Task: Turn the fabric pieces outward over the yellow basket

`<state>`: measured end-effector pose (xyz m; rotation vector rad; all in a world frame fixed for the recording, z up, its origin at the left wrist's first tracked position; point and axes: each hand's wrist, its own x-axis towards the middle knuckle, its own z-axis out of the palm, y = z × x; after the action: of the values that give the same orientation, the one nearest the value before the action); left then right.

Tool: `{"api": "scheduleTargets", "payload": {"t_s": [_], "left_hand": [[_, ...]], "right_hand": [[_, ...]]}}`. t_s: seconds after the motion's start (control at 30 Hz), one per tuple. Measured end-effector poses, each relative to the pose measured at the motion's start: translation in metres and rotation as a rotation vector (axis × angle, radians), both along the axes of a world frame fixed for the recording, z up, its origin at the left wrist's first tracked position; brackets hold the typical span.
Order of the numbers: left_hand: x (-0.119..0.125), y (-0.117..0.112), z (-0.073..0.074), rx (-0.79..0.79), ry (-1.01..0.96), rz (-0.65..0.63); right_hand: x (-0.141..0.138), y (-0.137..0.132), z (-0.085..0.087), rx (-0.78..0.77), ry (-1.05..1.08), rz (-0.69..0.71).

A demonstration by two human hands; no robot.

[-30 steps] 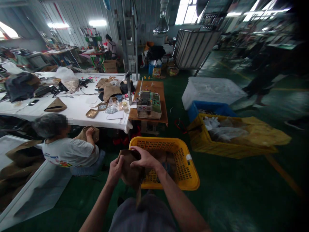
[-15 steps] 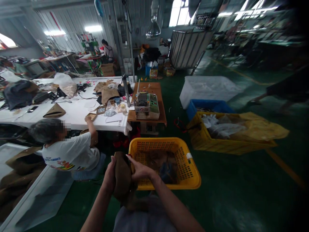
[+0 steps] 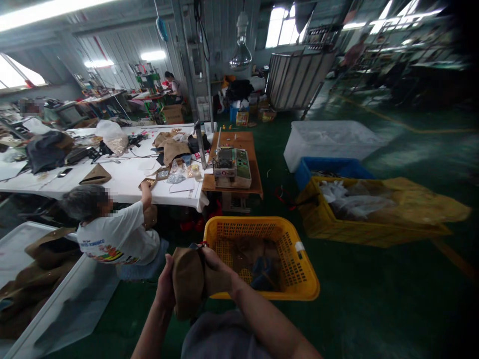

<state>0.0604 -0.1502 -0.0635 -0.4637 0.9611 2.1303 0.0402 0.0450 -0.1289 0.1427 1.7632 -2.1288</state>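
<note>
Both my hands hold a brown leather-like pouch (image 3: 187,281) over my lap, low in the middle of the view. My left hand (image 3: 165,281) grips its left edge with the thumb up. My right hand (image 3: 216,273) is closed on its right side near the top. Just beyond my hands stands a yellow plastic basket (image 3: 304,271) on the green floor, with several brown and blue pieces inside.
A seated person in a white shirt (image 3: 112,237) reaches onto a white worktable (image 3: 123,179) at the left. A small machine (image 3: 232,167) sits on a wooden table. Yellow (image 3: 359,232), blue (image 3: 329,167) and white (image 3: 329,139) bins stand at the right. A clear sheet (image 3: 60,304) lies lower left.
The pouch has turned more upright between my hands and shifted slightly left. The seated person raised an arm onto the table. The view tilted up a little.
</note>
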Motion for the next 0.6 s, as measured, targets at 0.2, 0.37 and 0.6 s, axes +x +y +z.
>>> {"api": "scheduleTargets", "payload": {"t_s": [0.2, 0.37, 0.6], "left_hand": [[-0.009, -0.050, -0.027, -0.729, 0.322, -0.051], [-0.019, -0.055, -0.024, -1.421, 0.937, -0.119], [-0.018, 0.009, 0.052, -0.844, 1.144, -0.375]], "right_hand": [[-0.007, 0.009, 0.010, 0.286, 0.093, -0.155], [0.000, 0.013, 0.037, 0.526, 0.222, -0.175], [0.001, 0.014, 0.057, 0.613, 0.492, 0.032]]}}
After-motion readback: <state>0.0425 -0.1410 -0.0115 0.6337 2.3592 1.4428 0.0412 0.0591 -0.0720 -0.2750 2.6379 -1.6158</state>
